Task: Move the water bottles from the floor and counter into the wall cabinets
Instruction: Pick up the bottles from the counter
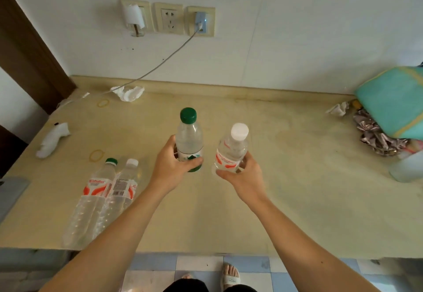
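Observation:
My left hand grips a clear water bottle with a green cap around its lower body, upright over the middle of the beige counter. Just to its right, my right hand holds a white-capped bottle with a red label, also upright. Two more bottles stand close together near the counter's front left: one with a green cap and one with a white cap, both with red labels. No wall cabinet is in view.
Crumpled tissues lie at the back left beside a charger cable running up to wall sockets. A white rag and rubber bands lie on the left. A teal bag, crumpled cloth and a pale tub crowd the right end.

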Demonstrator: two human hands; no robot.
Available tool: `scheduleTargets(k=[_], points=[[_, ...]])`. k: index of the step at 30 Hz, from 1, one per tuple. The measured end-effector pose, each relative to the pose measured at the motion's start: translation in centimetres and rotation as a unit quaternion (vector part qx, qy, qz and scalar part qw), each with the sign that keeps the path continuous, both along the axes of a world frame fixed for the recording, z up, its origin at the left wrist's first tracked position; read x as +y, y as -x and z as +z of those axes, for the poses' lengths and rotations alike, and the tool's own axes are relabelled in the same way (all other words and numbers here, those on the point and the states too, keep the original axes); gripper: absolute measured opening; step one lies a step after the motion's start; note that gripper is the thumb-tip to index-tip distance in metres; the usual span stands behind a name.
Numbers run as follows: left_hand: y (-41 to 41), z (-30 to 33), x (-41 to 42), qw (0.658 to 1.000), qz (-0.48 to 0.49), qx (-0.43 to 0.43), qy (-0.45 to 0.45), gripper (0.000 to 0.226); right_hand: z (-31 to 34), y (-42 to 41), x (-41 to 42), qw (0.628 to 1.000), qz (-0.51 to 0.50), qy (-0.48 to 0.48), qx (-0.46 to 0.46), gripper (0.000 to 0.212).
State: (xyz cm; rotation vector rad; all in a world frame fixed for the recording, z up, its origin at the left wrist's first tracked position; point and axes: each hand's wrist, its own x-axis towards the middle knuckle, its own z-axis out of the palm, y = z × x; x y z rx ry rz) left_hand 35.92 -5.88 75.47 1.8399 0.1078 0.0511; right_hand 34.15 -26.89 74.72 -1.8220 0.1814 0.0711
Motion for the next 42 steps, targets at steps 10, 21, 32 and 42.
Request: scheduleTargets(k=[10,21,32,42], points=[[-4.0,18.5,-7.0,0.982,-0.034,-0.184,0.038,0.052,17.6,-2.1,-5.4,0.977,-0.063,-0.05,-0.198,0.053],[-4.3,40.5,-11.9,0.914,-0.072,-0.386,0.098,0.051,39.1,-2.6,-11.4,0.895,-0.105,-0.035,-0.432,0.04],[-5.7,55.3,-15.5,0.887,-0.069,-0.448,0.093,0.051,54.4,-5.9,-16.1,0.846,-0.155,0.028,-0.509,0.04],[-11.3,58.3,-15.5,0.925,0.063,-0.371,-0.045,0.033,58.0,-11.2,-20.2,0.893,-0.129,0.084,-0.424,0.043]])
